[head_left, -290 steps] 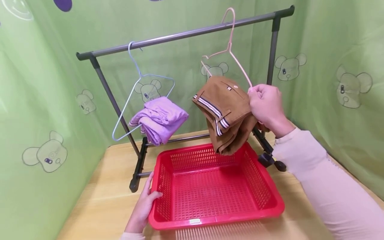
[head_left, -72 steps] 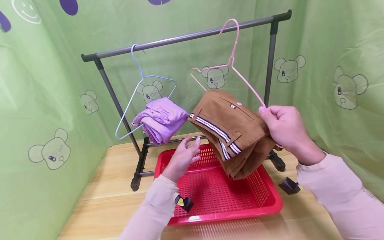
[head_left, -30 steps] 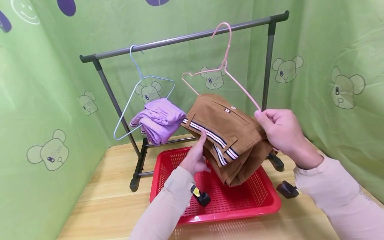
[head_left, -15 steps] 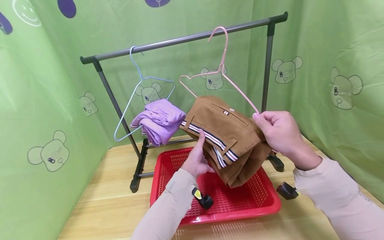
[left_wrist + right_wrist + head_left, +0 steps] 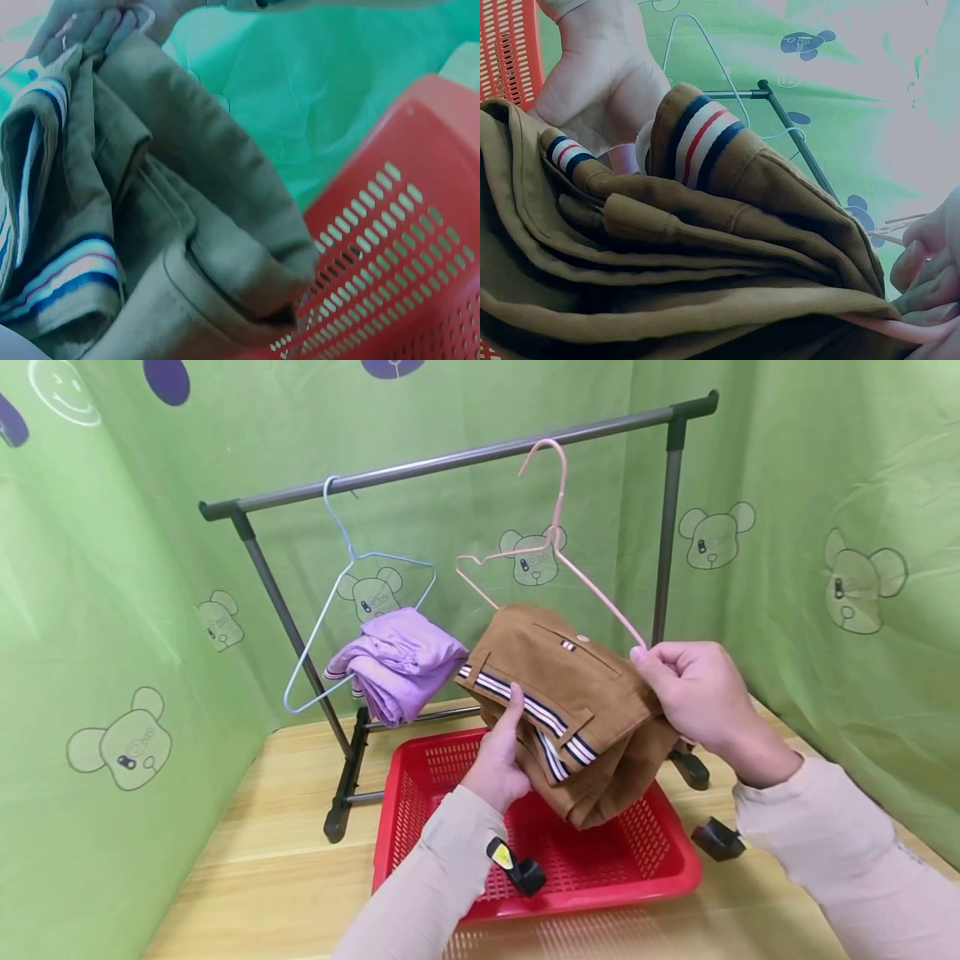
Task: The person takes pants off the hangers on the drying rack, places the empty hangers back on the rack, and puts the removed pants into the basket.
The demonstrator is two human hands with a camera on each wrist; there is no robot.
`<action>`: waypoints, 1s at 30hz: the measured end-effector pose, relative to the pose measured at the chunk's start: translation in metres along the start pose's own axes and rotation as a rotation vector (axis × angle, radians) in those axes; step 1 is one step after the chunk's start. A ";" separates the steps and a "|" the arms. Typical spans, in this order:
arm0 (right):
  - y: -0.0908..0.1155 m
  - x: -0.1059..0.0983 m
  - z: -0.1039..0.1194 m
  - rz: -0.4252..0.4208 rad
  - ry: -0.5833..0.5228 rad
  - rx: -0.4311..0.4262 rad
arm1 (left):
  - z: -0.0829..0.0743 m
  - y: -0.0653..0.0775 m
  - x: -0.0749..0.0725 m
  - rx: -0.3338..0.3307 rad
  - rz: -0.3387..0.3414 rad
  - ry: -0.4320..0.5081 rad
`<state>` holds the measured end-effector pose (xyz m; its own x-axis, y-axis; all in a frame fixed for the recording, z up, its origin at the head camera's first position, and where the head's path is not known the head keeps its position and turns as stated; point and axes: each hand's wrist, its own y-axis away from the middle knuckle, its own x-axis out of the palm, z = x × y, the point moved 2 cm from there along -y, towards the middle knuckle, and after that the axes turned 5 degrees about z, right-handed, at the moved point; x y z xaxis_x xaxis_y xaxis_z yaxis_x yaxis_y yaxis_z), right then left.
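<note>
Brown folded trousers with a striped waistband hang on a pink wire hanger. My right hand pinches the hanger's lower right corner beside the cloth. My left hand holds the trousers at the waistband, its thumb on the stripes and its fingers hidden behind the cloth. The hanger's hook overlaps the grey rail from the front, its tip in plain sight. In the left wrist view the trousers hang beneath the curled right hand. A red plastic basket stands below.
Left on the rail, a light blue hanger carries folded purple clothing. The black rack feet stand on the wooden table. Green patterned curtains enclose the back and sides.
My left hand has gone from the basket's left rim to the trousers' waistband. My right hand, hanger and trousers are lower; the hook, earlier over the rail, is now in front of it.
</note>
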<state>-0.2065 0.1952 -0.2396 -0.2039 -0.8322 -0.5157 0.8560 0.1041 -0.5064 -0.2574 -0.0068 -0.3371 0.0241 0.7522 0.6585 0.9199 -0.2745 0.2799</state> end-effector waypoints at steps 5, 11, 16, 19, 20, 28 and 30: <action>0.001 0.000 -0.001 -0.001 0.014 0.001 | 0.002 0.000 0.002 0.053 -0.086 0.032; 0.000 -0.001 0.000 -0.021 0.046 -0.024 | 0.002 -0.002 0.003 0.035 -0.060 0.063; -0.001 -0.002 0.001 -0.033 0.058 -0.036 | 0.002 -0.005 0.003 -0.002 -0.008 0.102; -0.001 -0.003 0.002 -0.033 0.061 -0.036 | 0.003 -0.005 0.002 -0.030 0.001 0.083; -0.001 -0.003 0.002 -0.033 0.061 -0.035 | 0.003 -0.004 0.002 -0.036 0.000 0.071; 0.000 -0.004 0.001 -0.029 0.064 -0.025 | 0.003 0.001 0.002 -0.061 0.008 0.023; 0.000 -0.004 0.000 -0.028 0.064 -0.025 | 0.003 0.001 0.002 -0.058 0.008 0.017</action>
<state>-0.2058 0.1990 -0.2377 -0.2584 -0.7984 -0.5439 0.8378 0.0952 -0.5377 -0.2551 -0.0043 -0.3378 0.0246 0.7399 0.6723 0.8954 -0.3153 0.3143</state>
